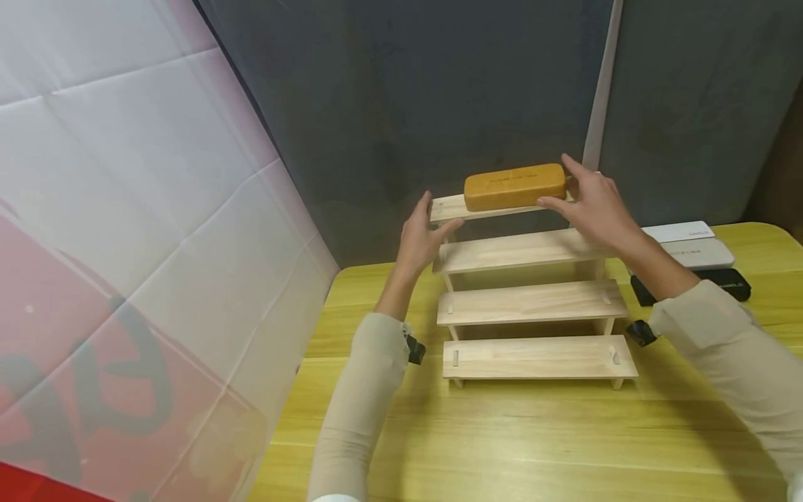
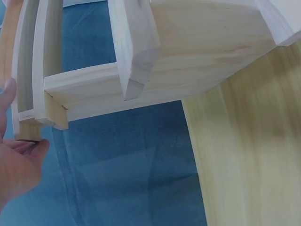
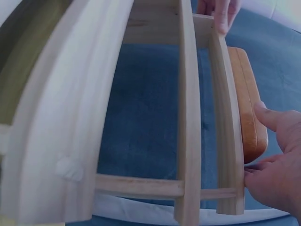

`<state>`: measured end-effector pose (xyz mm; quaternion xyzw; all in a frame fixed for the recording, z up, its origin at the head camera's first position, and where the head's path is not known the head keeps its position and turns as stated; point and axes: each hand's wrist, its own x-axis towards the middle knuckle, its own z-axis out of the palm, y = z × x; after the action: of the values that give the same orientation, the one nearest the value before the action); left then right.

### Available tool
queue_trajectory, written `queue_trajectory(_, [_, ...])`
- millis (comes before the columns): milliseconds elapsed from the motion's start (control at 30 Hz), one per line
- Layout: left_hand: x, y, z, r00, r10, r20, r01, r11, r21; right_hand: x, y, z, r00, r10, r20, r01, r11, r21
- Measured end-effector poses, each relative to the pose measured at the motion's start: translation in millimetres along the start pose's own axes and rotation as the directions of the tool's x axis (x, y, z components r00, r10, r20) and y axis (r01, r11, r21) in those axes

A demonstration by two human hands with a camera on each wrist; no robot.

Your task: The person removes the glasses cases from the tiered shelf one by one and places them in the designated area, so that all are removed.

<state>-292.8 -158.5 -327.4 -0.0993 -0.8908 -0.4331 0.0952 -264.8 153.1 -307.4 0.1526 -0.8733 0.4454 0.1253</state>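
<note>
A stepped wooden display rack stands on the table, its tiers rising toward the back. On its top tier lies a tan-orange glasses case with small dark print. My left hand grips the left end of that top tier, thumb in front and fingers behind; the left wrist view shows the fingertips at the board's end. At the case's right end, my right hand holds it between thumb and fingers. In the right wrist view the thumb touches the glasses case, while the other fingertips sit beside the board's edge.
Right of the rack, a white case, a grey case and a black case lie on the yellow wood-grain table. A dark cloth hangs behind. A pale printed panel stands along the left.
</note>
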Motion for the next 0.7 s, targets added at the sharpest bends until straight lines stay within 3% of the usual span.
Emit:
queue_trajectory(400, [8.3, -1.0, 0.3, 1.0, -0.005, 0.0, 0.005, 0.998, -0.058, 13.4, -2.3, 2.2, 0.999, 0.048, 0.013, -0.048, 0.999, -0.007])
queue_trajectory(700, [11.9, -3.3, -3.5, 0.999, -0.006, 0.032, 0.008, 0.997, -0.07, 14.6, -1.1, 4.7, 0.997, 0.073, -0.014, -0.071, 0.993, 0.095])
